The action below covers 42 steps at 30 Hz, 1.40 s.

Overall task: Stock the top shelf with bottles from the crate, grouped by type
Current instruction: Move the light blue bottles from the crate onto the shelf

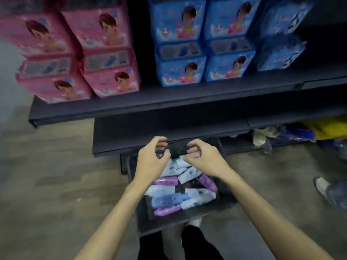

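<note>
Bottles (169,200) in crate (142,222); labels blurred, unreadable.

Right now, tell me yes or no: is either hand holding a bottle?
No: the left hand and right hand hover with curled fingers over the crate, and the bottles lie loose inside.
</note>
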Each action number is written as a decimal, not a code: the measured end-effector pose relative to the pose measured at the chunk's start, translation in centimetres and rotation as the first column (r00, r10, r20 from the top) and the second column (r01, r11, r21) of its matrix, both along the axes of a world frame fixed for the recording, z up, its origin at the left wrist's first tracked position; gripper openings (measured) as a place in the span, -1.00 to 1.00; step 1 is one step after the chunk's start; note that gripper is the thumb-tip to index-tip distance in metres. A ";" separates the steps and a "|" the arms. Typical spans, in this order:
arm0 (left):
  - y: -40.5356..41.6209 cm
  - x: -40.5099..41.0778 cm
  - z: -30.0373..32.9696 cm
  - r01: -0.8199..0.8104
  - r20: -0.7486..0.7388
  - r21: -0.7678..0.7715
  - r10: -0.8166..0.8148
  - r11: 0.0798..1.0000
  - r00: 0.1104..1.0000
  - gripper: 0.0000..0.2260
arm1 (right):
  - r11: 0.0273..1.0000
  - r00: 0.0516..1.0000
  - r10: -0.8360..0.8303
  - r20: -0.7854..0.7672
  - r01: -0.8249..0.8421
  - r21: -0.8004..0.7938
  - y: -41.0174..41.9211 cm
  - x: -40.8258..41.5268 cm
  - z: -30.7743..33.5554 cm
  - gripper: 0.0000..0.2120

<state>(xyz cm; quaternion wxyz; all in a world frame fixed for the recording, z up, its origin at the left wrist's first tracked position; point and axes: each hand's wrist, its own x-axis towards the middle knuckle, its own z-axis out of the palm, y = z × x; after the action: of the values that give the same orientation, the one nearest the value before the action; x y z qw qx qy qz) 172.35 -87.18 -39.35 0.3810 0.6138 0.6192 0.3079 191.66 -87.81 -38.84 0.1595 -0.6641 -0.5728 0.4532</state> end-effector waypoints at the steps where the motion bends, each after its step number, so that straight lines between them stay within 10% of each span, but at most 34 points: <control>1: -0.8 0.0 -2.1 0.006 -0.014 -0.053 -0.007 0.999 1.000 -0.77 | 0.999 1.000 0.002 0.008 -0.001 -0.043 -0.6 0.1 -2.0 -0.60; 11: -5.5 -1.7 -19.9 0.041 -0.157 -0.418 -0.116 0.908 0.981 -0.74 | 0.883 0.978 0.124 0.166 -0.032 -0.468 -4.6 0.8 -22.0 -0.51; 16: -6.3 -0.6 -30.0 0.237 -0.254 -0.571 -0.444 0.786 0.860 -0.61 | 0.804 0.957 0.208 0.201 -0.051 -0.592 -7.5 1.1 -29.4 -0.50; 24: -9.6 2.6 -41.4 0.447 -0.502 -0.608 -0.754 0.656 0.424 -0.55 | 0.817 0.965 0.201 0.168 -0.070 -0.573 -8.8 1.6 -35.9 -0.52; 30: -10.7 3.7 -45.0 0.465 -0.696 -0.428 -0.611 0.775 0.378 -0.51 | 0.854 0.946 0.226 0.233 -0.078 -0.514 -8.9 2.1 -37.9 -0.64; 35: -9.5 4.8 -47.0 0.575 -0.744 -0.440 -0.638 0.690 0.197 -0.65 | 0.865 0.946 0.212 0.244 -0.065 -0.498 -8.8 2.7 -39.2 -0.64; 42: -8.4 4.6 -46.8 0.536 -0.625 -0.532 -0.731 0.656 0.274 -0.62 | 0.850 0.938 0.236 0.255 -0.071 -0.522 -8.8 2.9 -39.3 -0.61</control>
<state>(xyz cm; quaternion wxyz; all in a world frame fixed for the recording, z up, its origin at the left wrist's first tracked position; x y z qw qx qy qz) 176.99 -95.54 -86.17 0.2122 0.8308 0.4484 -0.2524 194.54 -96.59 -78.11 -0.1492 -0.6966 -0.5036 0.4888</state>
